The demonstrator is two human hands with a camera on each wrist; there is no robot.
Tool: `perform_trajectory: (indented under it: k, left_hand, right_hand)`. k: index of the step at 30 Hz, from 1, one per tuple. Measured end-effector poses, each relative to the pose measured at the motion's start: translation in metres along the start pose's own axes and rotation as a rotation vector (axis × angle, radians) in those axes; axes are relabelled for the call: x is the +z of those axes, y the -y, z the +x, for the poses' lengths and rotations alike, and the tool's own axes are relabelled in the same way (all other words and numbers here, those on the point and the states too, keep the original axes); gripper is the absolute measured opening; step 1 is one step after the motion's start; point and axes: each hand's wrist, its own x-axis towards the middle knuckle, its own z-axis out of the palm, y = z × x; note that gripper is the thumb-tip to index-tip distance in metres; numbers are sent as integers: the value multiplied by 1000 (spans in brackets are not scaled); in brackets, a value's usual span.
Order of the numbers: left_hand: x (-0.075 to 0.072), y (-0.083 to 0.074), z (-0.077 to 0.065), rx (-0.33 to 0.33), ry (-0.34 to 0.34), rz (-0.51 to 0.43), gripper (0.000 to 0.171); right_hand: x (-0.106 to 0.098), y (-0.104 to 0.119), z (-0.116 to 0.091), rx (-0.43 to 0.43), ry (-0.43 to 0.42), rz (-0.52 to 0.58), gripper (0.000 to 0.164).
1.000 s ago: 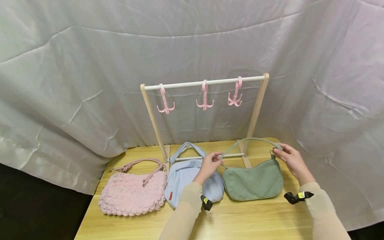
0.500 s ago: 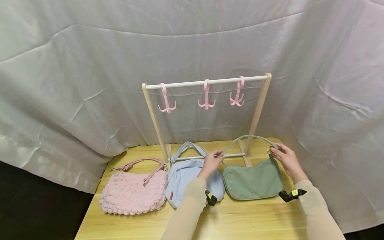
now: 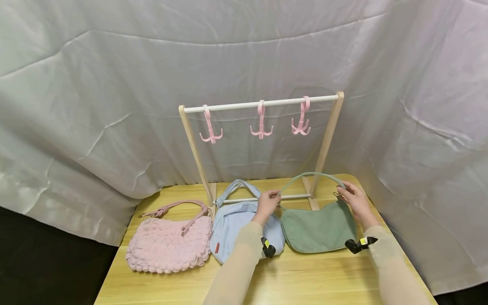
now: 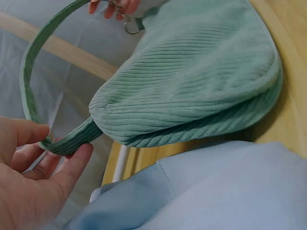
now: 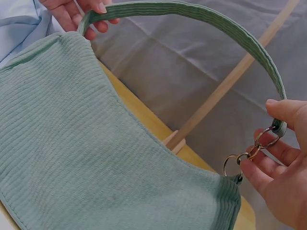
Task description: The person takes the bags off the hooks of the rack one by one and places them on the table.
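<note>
A green corduroy shoulder bag (image 3: 318,228) stands at the right of the table, its strap (image 4: 29,72) arched above it. My left hand (image 3: 268,206) pinches the strap near the bag's left end, thumb and fingers on either side of it. At the other end my right hand (image 3: 357,204) holds the strap by its metal rings (image 5: 261,143), which join it to the bag's corner. Beneath my left forearm lies a light blue bag (image 3: 232,228), partly covered by the sleeve. Farther left is a pink puckered bag (image 3: 167,245) with a knotted handle.
Behind the bags stands a rack with wooden posts (image 3: 328,140) and a white top bar (image 3: 236,106). Three pink hooks hang from it, the middle hook (image 3: 261,123) roughly above the blue bag. A grey curtain (image 3: 114,106) encloses the back and sides of the wooden table (image 3: 305,284).
My right hand has shifted left with its end of the strap. The strap's arch has narrowed slightly, and the green bag's right top corner has moved left. My left hand keeps its pinch.
</note>
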Motion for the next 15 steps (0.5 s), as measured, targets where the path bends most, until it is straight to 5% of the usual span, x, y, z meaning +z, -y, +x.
perform_trajectory:
  k: [7,15]
  left_hand:
    - [5,4,5,-4,-43,77,31]
    - [9,4,8,-22,-65,112,33]
  right_hand:
    - [12,-9,7,44,-49,-129,51]
    - [20,-15,11,72,-19,-138,55]
